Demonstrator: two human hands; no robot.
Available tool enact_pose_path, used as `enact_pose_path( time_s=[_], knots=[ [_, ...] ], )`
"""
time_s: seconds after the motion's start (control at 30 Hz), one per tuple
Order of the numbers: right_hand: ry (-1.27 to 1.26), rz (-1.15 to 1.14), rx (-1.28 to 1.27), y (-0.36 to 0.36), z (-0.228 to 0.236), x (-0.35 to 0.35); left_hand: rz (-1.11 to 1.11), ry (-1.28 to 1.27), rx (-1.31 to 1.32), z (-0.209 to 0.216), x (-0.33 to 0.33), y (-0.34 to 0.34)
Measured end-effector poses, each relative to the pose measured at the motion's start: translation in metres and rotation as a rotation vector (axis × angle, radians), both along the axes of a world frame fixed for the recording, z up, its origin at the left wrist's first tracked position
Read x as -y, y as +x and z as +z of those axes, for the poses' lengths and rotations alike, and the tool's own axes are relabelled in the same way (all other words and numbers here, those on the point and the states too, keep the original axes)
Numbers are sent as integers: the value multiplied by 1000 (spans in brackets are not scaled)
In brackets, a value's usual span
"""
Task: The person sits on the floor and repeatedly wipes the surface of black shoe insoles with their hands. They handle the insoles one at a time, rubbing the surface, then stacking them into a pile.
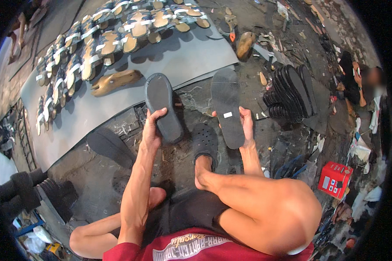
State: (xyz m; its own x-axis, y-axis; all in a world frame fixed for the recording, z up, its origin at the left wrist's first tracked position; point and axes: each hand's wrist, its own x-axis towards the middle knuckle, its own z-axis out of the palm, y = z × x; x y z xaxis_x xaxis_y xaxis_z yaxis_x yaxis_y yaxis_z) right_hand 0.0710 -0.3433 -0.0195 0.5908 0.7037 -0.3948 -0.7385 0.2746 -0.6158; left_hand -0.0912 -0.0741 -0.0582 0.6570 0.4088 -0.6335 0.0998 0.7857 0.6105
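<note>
My left hand [150, 130] grips a dark grey shoe sole [159, 93] with a raised rim, its thumb pressed on the inner edge. In my right hand [247, 124] is a flat dark insole [225, 87] with a small white label, held upright by its side. The two pieces are apart, side by side in front of me. Below and between them, my foot wears a black clog [204, 139] with holes. Another dark sole [111, 147] lies on the ground left of my left hand.
A grey sheet [170, 56] bears rows of sandals [104, 43] and a wooden shoe last [116, 82]. A second last [245, 45] lies beyond it. Stacked black soles [290, 93] stand at right, with a red box [335, 179] nearer. More soles [56, 195] are piled at left. A person [357, 78] is far right.
</note>
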Motion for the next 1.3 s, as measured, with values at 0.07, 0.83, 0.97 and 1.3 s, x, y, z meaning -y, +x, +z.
enact_pose_path(
  time_s=[0.07,0.83,0.97,1.3],
  knots=[
    [16,82,62,1,1,-4,-13,-25,32,-5,0,3],
    [-656,204,775,-64,-11,-150,-90,1004,-107,10,-74,-1],
    [-758,166,1102,-69,-16,-155,-368,1470,-113,11,-81,22],
    [-669,531,1330,-93,12,-95,-381,1411,-103,2,-92,30]
  ],
)
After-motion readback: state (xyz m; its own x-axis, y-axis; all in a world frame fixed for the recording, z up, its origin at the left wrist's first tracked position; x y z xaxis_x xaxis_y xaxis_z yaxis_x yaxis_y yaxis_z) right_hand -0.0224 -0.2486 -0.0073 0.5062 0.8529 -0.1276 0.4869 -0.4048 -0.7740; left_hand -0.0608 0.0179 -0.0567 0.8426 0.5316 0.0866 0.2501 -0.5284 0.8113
